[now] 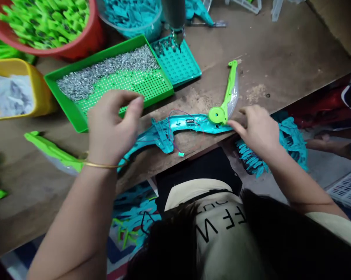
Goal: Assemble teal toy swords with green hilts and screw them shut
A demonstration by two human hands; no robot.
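A bow-shaped turquoise plastic shell [187,123] lies along the table's front edge, open side up, with thin wires and a small metal spring-like part inside. At its right end sits a lime-green arm [218,114] with a round hub and a clear strip. My right hand [260,128] grips that end of the shell, thumb by the hub. My left hand [114,124] hovers over the shell's left part and the green tray's near edge, fingers curled against the thumb. Whatever it may pinch is too small to tell. Another lime-green arm [55,151] extends left behind my wrist.
Many screws fill part of a perforated green tray [160,87], beside a turquoise tray [190,66]. Above them hangs a screwdriver [177,23]. A red tub [90,37], a clear tub [152,29] and a yellow container [39,93] hold parts. Turquoise pieces [292,140] are piled below right.
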